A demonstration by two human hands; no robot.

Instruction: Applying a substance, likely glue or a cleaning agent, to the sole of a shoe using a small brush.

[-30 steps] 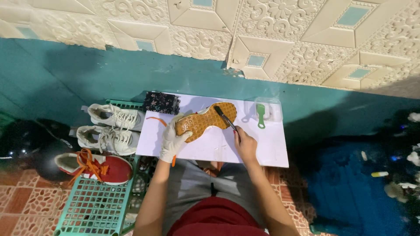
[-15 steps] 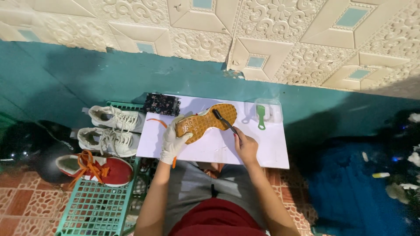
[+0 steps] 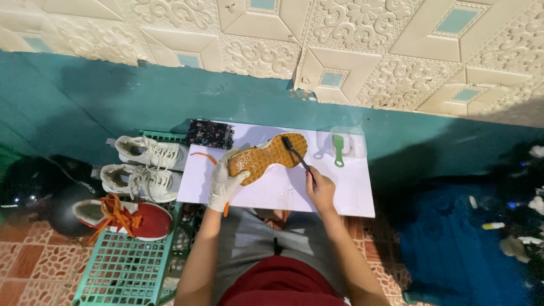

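While the gloved left hand (image 3: 225,182) grips an upturned shoe (image 3: 267,158), sole up, on the white board (image 3: 345,195), the right hand (image 3: 321,190) pinches a dark brush (image 3: 296,152). Bristles touch the sole's toe end.

A studded, matt rubber sole (image 3: 267,159) in tan is shown on the upturned shoe, lying on a smooth white matt surface (image 3: 345,190). Left of that surface, a green plastic lattice crate (image 3: 122,266) is seen, bearing white mesh sneakers (image 3: 144,168). A white cloth glove (image 3: 225,181) is worn on the left hand.
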